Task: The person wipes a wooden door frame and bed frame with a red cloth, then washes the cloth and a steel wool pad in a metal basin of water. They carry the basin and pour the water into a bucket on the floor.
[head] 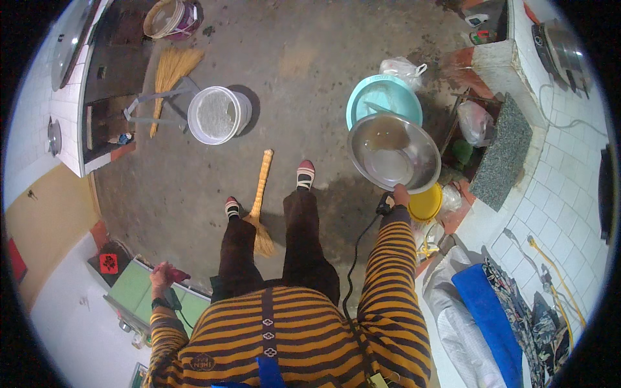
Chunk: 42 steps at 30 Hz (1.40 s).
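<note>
My right hand grips the near rim of a wide stainless steel basin. The basin is tilted away from me, and a little brownish liquid with bubbles shows on its far side. Beyond it, partly covered from view, a turquoise plastic basin rests on the floor. Down at the left, my left hand is closed around a small dark red object; what it is I cannot tell. That hand is over a light green cabinet top.
A white bucket, a straw broom between my feet and another broom are on the concrete floor. A purple bucket stands farther back. At right are a yellow lid, plastic bags and a granite slab.
</note>
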Motion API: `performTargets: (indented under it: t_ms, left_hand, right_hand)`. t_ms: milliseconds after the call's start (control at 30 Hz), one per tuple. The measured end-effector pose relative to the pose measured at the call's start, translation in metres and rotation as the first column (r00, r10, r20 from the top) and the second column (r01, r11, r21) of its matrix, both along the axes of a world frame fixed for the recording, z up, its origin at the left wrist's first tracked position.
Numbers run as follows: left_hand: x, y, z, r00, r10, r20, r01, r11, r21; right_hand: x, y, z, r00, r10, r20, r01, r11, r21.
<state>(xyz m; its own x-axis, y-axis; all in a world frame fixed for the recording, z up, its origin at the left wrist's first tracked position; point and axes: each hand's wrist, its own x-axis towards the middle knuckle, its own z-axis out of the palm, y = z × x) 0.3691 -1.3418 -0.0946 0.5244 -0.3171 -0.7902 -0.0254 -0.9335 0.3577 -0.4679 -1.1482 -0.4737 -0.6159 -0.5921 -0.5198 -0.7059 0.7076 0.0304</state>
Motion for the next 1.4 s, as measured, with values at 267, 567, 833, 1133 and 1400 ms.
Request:
performTargets:
  t_ms: [267, 567, 833, 1133, 1400]
  left_hand:
    - [-0.020, -0.010, 0.000, 0.994, -0.103, -0.019, 0.103, 0.994, -0.030]
    - [-0.011, 0.053, -0.020, 0.970, -0.241, -0.026, 0.240, 0.969, -0.059]
    - [-0.030, 0.111, -0.021, 0.977, 0.143, -0.155, -0.163, 0.979, -0.124]
    - [-0.025, 0.192, -0.049, 0.972, 0.162, -0.171, -0.183, 0.977, -0.111]
    - [-0.053, 0.268, -0.075, 0.963, 0.266, -0.051, -0.266, 0.964, -0.008]
  right_hand:
    - [-0.018, -0.040, 0.059, 0.998, -0.045, -0.036, 0.052, 0.975, 0.218]
    - [-0.079, -0.120, 0.113, 0.907, -0.386, -0.165, 0.394, 0.919, 0.017]
    - [-0.068, -0.187, 0.191, 0.940, 0.029, -0.339, -0.042, 0.999, -0.031]
    - [-0.104, -0.167, 0.150, 0.914, 0.028, -0.404, -0.032, 0.999, -0.003]
    - [-0.058, -0.152, 0.254, 0.935, -0.081, -0.346, 0.017, 0.983, -0.184]
